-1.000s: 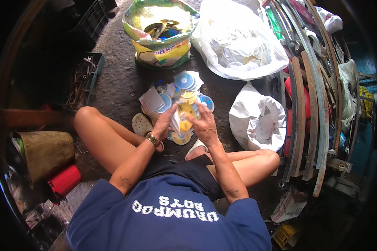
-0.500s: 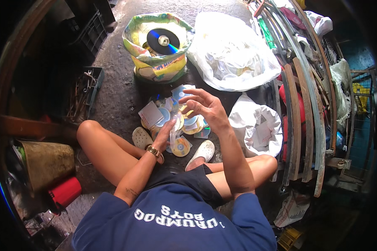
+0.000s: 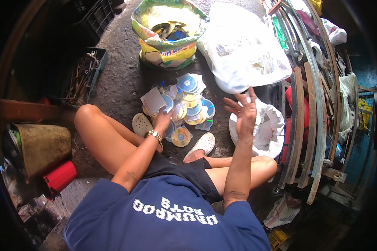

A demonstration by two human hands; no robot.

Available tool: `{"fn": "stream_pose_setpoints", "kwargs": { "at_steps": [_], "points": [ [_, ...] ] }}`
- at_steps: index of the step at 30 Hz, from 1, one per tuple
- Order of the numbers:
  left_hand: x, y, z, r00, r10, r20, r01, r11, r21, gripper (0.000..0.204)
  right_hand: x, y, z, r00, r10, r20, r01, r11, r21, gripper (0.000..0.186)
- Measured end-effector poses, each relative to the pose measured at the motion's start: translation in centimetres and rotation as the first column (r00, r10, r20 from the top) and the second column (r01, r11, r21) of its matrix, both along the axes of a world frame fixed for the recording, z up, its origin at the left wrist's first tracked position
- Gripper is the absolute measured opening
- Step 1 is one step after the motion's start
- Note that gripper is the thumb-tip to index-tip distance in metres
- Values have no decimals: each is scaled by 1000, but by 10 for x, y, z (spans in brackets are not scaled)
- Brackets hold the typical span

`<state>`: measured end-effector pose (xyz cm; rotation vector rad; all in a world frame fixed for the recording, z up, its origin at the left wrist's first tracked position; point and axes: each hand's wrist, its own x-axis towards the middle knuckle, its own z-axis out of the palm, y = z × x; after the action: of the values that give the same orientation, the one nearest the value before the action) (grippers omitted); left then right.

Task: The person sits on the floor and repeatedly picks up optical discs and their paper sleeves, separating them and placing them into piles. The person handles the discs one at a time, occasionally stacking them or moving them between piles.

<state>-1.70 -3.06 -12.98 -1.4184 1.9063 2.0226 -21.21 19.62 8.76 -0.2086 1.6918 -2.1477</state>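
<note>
My left hand (image 3: 162, 121) is at the pile of discs and paper sleeves (image 3: 190, 100) on the floor, fingers closed at the edge of a blue disc (image 3: 166, 101); what exactly they grip is unclear. A square white sleeve (image 3: 151, 100) lies beside it. My right hand (image 3: 244, 109) is raised with fingers apart and empty, over the small white sack (image 3: 266, 134) and below the large translucent bag (image 3: 243, 42) of pale material. A colourful sack (image 3: 167, 50) holding discs stands beyond the pile.
Long curved metal and wooden bars (image 3: 305, 125) line the right side. A tool tray (image 3: 88, 75) and dark crates (image 3: 94, 21) stand at left, with a tan container (image 3: 44, 152) and red object (image 3: 59, 178) nearer. My crossed legs and white clogs (image 3: 201, 146) surround the pile's near side.
My right hand has moved right and spread its fingers. The yellow disc earlier between my hands is no longer there. A dark disc seen atop the colourful sack half a second ago no longer shows there.
</note>
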Motion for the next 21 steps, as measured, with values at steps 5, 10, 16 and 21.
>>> {"fn": "stream_pose_setpoints", "kwargs": {
  "at_steps": [5,10,16,21],
  "points": [
    [-23,-50,-42,799,-159,580,540,615,-575,113,29,26,-4,989,-121,90,103,977,189,40],
    [-32,-115,-55,457,-505,732,868,433,-243,149,122,61,-45,991,-11,134,-48,902,430,27],
    [-33,-136,-65,796,-385,467,597,622,-506,76,151,53,-71,989,-3,145,-73,855,513,28],
    [-34,-130,36,990,-139,10,127,875,-467,35,95,-10,-75,987,144,-74,-70,791,608,55]
  ]
}}
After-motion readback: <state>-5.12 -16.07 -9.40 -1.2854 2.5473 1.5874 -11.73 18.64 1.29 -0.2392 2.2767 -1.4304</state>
